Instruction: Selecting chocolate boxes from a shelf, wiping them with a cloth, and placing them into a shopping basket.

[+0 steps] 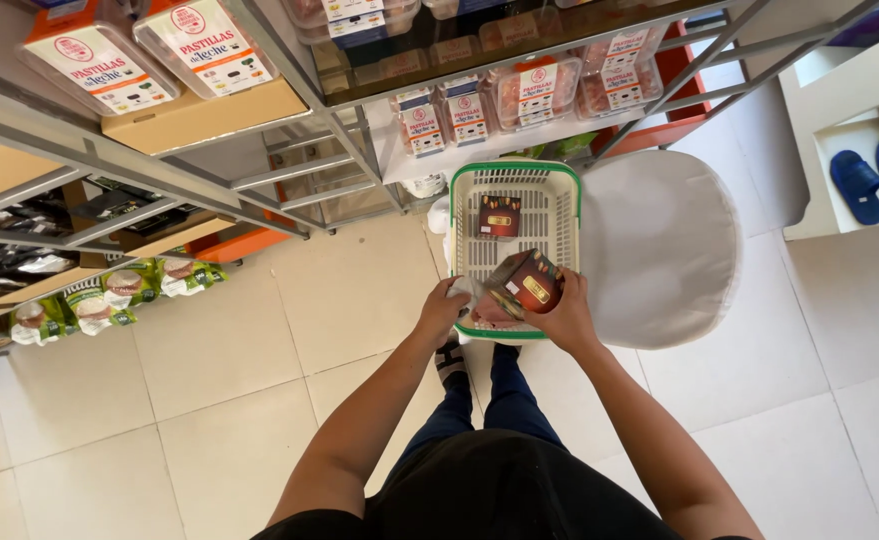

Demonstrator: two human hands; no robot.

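while both hands [504,310] grip a box [525,283], basket [464,200] beneath, shelves [289,150] beyond

Bright, even daylight throughout, strongest at far right. Soft shadow on the pale floor tiles [209,350] beside the legs. Mild glare on the clear plastic boxes [534,90]. Wide-angle bending of the metal shelving [159,170] at left. Slightly soft focus overall.
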